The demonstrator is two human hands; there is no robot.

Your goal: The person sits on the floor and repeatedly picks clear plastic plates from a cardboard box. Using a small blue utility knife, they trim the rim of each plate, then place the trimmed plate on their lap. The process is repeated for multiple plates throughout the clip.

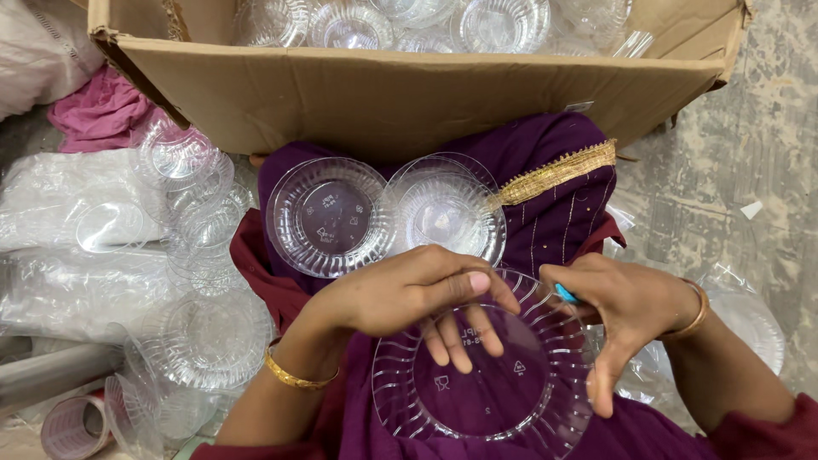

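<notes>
A clear ribbed plastic bowl (482, 362) sits on the lap, the left hand (409, 294) pinching its rim at 12 o'clock, the right hand (626, 311) gripping at 3 o'clock around a small blue tool (566, 295); light, thin and slippery, it looks best held by the rim

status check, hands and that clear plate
Left hand and right hand both gripping clear plastic plate over lap. Two clear bowls ahead. Nothing blocking.

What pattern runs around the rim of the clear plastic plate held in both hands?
Raised radial ribs ring the clear plate, seen best in the head view.
</notes>
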